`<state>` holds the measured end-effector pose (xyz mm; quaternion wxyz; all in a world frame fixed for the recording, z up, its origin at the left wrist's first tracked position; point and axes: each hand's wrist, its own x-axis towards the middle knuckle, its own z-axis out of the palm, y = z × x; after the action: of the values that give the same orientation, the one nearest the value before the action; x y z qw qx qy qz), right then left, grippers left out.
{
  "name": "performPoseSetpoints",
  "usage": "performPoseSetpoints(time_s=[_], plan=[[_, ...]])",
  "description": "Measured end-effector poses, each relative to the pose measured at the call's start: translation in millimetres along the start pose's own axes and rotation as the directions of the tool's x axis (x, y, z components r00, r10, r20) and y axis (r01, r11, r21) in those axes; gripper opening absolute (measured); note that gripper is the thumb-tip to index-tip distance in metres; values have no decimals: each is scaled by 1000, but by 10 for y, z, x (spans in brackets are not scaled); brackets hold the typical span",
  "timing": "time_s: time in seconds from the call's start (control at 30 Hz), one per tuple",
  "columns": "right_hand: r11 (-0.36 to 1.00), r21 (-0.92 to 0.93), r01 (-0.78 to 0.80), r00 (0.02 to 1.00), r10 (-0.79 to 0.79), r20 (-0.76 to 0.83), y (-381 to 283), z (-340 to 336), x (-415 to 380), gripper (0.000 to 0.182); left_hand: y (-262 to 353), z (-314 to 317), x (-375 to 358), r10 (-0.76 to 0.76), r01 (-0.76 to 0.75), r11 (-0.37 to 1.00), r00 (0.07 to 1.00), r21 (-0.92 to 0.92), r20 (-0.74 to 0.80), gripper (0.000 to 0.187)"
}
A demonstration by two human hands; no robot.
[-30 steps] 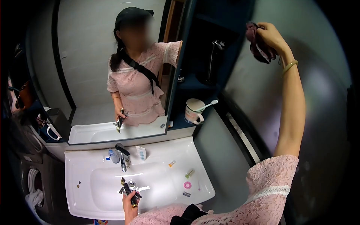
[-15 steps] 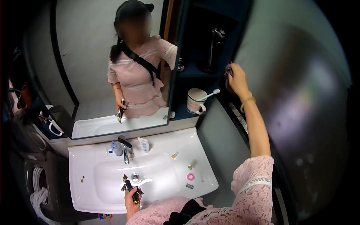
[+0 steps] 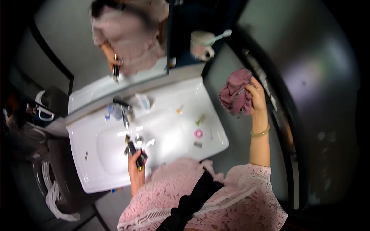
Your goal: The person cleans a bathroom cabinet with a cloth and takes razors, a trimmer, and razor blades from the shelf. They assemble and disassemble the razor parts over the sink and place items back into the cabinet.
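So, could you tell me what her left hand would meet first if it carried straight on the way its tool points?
Probably the sink drain, then the faucet; the left hand aims its dark tool there. Depth is unclear.

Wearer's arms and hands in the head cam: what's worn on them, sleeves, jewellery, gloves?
Both hands are bare, no gloves. The right hand has a thin pale green bangle on its wrist, and the short pink lace sleeve ends above the elbow. The left hand shows no wristwear; its forearm is uncovered.

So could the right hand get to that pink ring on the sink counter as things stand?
Probably yes, but not freely: the right hand is full, bunched around a mauve cloth, and raised beside the sink. Nothing lies between it and the pink ring, though it would need to free some fingers first.
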<state>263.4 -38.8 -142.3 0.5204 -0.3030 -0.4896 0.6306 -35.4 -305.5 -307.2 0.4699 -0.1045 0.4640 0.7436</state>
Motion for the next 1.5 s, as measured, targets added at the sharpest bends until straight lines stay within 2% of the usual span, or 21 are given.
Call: performPoseSetpoints(time_s=[0.03,0.1,0.2,0.3,0.57,0.63,0.67,0.7,0.73,0.83,0.87,0.9,0.97,1.03,1.07,1.13,1.17,1.2,1.27,1.37,1.5], plan=[[996,-10,-88,996,89,22,275,-147,-124,25,-6,-21,-5,-8,8,1000,1000,22,12,25],[966,61,-251,964,255,-70,782,-293,-395,25,-6,-68,-6,-12,10,998,999,56,32,22],[911,170,-376,892,405,-198,1369,-444,-722,26,14,-22,-73,-7,5,998,1000,65,20,21],[876,253,-411,847,469,-249,1804,-681,-953,31,30,-48,-110,-14,14,993,1000,121,0,20],[830,140,-540,736,547,-399,2260,-948,-1266,32,24,-12,-141,-34,33,990,999,134,10,21],[806,-182,-563,758,416,-502,2465,-1057,-1311,30,19,-4,-143,-38,34,992,999,123,29,21],[802,-180,-570,758,429,-491,2541,-1115,-1346,30,1,6,-142,-31,28,992,999,121,21,22],[602,-618,-506,852,235,-469,2589,-1164,-1371,33,5,27,-151,-38,37,990,999,133,1,24],[244,-907,-343,939,72,-336,2616,-1215,-1376,36,-4,32,-148,-42,40,988,999,147,11,25],[128,-959,-255,946,-173,-274,2550,-1192,-1375,44,23,70,-169,-21,21,976,1000,215,-2,26],[127,-962,-241,942,-209,-264,2450,-1111,-1351,43,38,113,-185,-18,20,975,1000,223,-13,27],[113,-975,-191,942,-260,-214,2342,-984,-1325,32,50,149,-192,-10,12,976,1000,220,-10,26],[296,-945,-139,954,-216,-208,2232,-753,-1293,20,57,207,-200,-8,-10,982,996,189,93,27],[576,-797,-182,971,-22,-238,2112,-400,-1251,12,88,284,-224,-32,13,978,996,210,85,32],[755,-557,-346,933,215,-288,2301,-438,-1248,9,80,307,-221,-38,18,976,995,217,90,31],[780,-618,-97,993,118,-8,2121,47,-1207,10,53,360,-240,-32,7,977,993,214,111,31],[819,-573,-20,987,108,119,2048,279,-1206,11,52,382,-255,-30,1,977,991,215,129,32],[833,-546,-86,962,212,171,1940,519,-1237,10,66,403,-272,-28,-6,975,988,222,151,32],[871,-474,-128,893,309,327,1734,920,-1285,14,53,404,-267,-30,-10,973,985,232,169,33],[859,-501,-101,828,352,436,1627,1220,-1307,19,39,425,-256,-25,-17,976,982,218,188,36],[865,-471,-172,788,408,461,1692,1341,-1310,22,36,387,-252,-27,-13,981,978,195,205,37]])
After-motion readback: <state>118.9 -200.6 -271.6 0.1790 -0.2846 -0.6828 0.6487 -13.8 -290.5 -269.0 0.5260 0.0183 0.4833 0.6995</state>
